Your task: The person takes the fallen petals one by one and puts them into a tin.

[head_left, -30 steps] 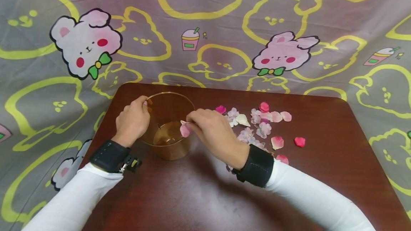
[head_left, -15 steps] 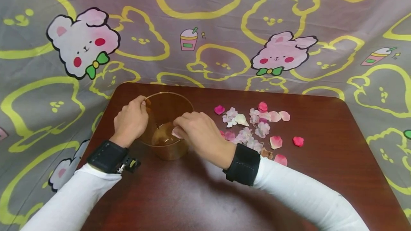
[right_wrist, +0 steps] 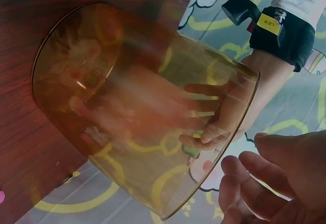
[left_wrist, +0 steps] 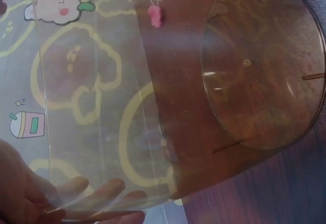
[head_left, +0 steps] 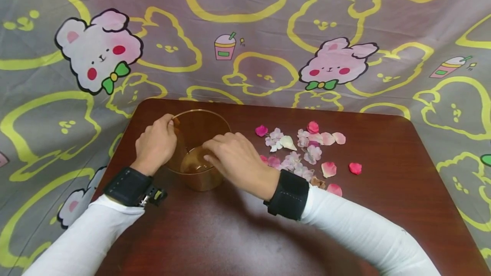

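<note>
Amber clear cup (head_left: pixel 199 148) stands upright, mouth up, on the dark wood surface (head_left: pixel 238 233), left of the petals (head_left: pixel 303 152). I cannot make out a petal inside; my right hand (head_left: pixel 234 159) hides it, fingers loosely spread over the rim, holding nothing. My left hand (head_left: pixel 155 144) grips the cup's wall.

One clear amber cup (head_left: pixel 199 148) is standing at the centre left of the head view. Two hands, the left hand (head_left: pixel 157 144) and the right hand (head_left: pixel 234 159), are showing beside it. Roughly fifteen petals (head_left: pixel 303 150) are lying scattered right of centre; overlaps are preventing an exact count.
</note>
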Demonstrator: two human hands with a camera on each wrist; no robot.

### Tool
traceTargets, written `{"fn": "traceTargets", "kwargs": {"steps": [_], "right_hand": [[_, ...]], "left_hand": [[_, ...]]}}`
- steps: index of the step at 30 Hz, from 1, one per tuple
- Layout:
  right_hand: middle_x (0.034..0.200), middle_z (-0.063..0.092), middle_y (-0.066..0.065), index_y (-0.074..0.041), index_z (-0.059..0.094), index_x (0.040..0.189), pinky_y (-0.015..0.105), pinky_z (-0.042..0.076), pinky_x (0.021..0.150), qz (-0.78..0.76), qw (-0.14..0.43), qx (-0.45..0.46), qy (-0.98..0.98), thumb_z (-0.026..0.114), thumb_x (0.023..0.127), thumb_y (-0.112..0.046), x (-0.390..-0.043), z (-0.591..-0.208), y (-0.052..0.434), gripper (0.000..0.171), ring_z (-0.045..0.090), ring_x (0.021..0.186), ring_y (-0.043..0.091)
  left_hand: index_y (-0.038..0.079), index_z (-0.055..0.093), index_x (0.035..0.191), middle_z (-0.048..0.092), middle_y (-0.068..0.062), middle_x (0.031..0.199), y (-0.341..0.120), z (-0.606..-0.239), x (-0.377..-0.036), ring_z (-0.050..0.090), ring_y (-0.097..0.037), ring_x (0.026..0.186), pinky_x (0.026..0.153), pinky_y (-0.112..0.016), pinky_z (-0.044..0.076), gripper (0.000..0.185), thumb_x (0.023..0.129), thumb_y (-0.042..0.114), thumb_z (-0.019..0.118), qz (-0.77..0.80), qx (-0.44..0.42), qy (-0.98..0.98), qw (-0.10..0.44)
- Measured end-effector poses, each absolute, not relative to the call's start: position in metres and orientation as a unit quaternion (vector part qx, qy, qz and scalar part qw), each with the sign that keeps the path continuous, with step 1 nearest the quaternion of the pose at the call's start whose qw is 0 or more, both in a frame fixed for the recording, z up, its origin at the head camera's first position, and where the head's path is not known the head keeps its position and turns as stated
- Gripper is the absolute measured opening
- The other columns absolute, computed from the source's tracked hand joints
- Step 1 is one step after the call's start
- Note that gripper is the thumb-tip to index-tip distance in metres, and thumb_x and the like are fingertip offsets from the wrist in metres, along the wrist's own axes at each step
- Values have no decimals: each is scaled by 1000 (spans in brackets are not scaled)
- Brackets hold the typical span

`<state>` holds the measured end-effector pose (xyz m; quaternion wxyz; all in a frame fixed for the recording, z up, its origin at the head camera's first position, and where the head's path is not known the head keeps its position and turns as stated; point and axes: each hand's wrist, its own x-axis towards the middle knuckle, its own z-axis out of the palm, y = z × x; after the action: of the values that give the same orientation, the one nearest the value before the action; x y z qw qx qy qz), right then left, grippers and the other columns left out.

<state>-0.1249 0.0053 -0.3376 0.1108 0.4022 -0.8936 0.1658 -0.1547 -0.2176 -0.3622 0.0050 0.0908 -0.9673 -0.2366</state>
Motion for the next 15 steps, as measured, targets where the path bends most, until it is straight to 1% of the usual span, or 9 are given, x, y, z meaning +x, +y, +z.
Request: {"fn": "traceTargets", "kwargs": {"steps": [7,15], "right_hand": [[101,75,-2,-14,74,109,31,45,71,176,126,401,-890,70,96,-25,-123,-337,9,17,67,87,19],[102,74,-1,-14,74,109,31,47,72,185,146,393,-889,70,96,-30,-123,-340,15,22,68,89,17]], "left_hand": [[13,54,136,65,-28,126,-218,-363,-156,63,-54,110,77,-64,46,39,110,27,29,-236,88,-968,7],[14,53,137,66,-27,124,-218,-363,-155,63,-54,108,75,-63,46,39,110,27,29,-232,88,-969,8]]}}
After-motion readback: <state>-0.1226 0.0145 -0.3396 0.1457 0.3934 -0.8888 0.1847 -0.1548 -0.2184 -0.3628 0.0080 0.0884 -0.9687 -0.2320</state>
